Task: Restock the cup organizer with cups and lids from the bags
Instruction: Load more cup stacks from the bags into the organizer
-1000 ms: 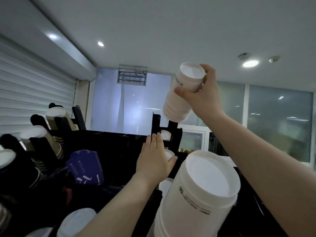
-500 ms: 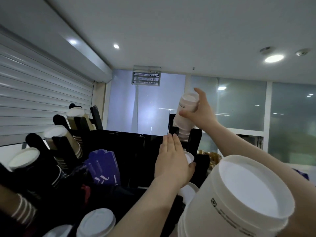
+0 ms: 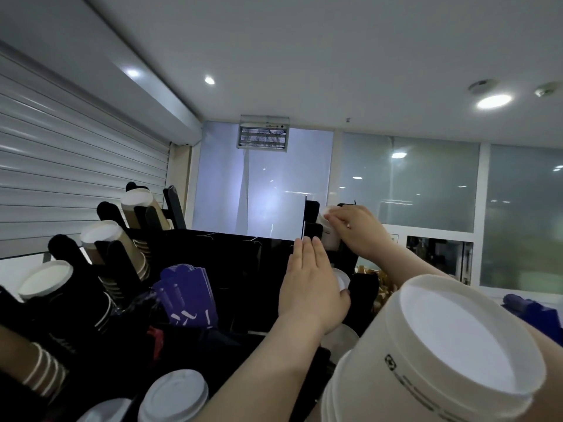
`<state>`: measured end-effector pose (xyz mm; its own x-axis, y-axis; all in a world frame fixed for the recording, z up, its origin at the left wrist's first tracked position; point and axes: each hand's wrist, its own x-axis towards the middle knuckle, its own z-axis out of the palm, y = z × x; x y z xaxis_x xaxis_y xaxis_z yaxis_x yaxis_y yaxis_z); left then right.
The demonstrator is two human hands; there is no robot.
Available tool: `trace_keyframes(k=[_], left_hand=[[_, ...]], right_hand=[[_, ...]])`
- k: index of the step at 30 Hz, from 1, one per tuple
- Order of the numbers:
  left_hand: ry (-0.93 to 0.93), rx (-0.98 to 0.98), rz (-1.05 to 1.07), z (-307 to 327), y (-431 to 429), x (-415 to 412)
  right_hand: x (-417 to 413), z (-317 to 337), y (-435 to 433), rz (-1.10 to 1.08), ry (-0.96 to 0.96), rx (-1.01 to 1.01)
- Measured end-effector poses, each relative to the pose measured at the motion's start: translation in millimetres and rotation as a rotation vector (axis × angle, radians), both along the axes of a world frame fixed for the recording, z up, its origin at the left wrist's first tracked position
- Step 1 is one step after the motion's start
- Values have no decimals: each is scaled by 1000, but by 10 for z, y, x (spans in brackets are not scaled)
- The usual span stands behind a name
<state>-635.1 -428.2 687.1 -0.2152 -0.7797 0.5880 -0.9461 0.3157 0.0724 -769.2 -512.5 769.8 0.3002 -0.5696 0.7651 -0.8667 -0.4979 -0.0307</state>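
Dim, bluish light from ceiling downlights (image 3: 493, 100); edges bend, near cup stack (image 3: 457, 345) blurred.

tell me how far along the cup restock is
Done: the left slots of the organizer hold brown cups and black cups, with lids below. In hand: the right hand grips white cups at the top right slot, while the left hand lies flat against a lower cup. Left: seating those; the big near stack may need slotting, and no bags show.
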Motion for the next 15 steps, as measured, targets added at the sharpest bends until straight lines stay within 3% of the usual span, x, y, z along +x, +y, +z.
trace_keyframes(k=[3,9,15], left_hand=[[9,17,1,-12,13,16],[93,60,-148,63,114,83],[322,-16,-412,-41,513,332]], right_hand=[[19,45,129,-21,40,78],[11,-5,734,-46,-271,-68],[-91,-222,1555,99,-306,184]])
